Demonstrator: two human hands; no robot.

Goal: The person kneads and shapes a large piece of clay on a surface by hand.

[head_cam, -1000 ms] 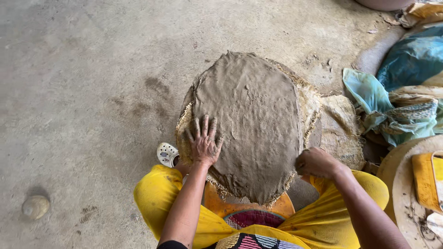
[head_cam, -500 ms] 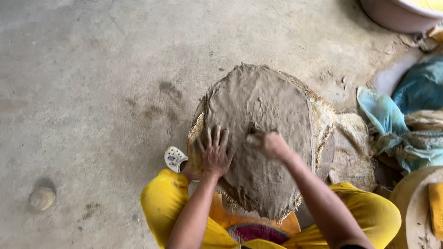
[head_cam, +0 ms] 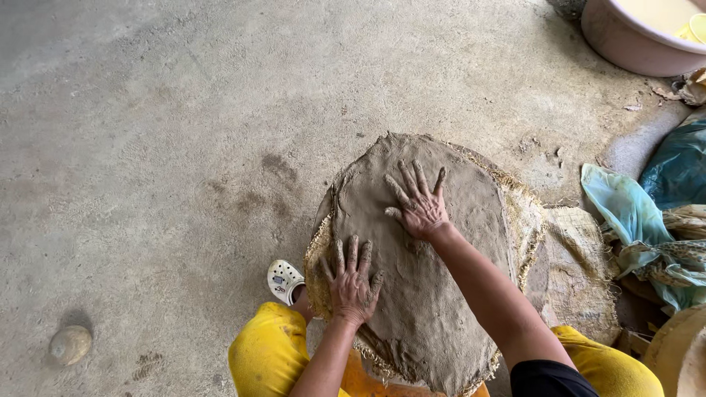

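A broad flat slab of wet grey clay (head_cam: 434, 294) lies on a frayed burlap sack (head_cam: 573, 272) on the concrete floor. My left hand (head_cam: 351, 281) presses flat on the slab's near left edge, fingers spread and smeared with clay. My right hand (head_cam: 416, 198) rests flat on the slab's upper middle, fingers spread. Neither hand holds anything. My knees in yellow trousers (head_cam: 272, 356) frame the slab's near end.
A white perforated clog (head_cam: 283, 280) sits left of the slab. A round stone (head_cam: 70, 344) lies at lower left. A pink basin (head_cam: 643, 33) stands at top right. Teal plastic bags and cloth (head_cam: 647, 220) pile up at right, with a pale round edge (head_cam: 676, 353) at lower right.
My right hand moved from the slab's near right edge across to its upper middle and spread flat. The left hand stayed on the near left edge. The view shifted.
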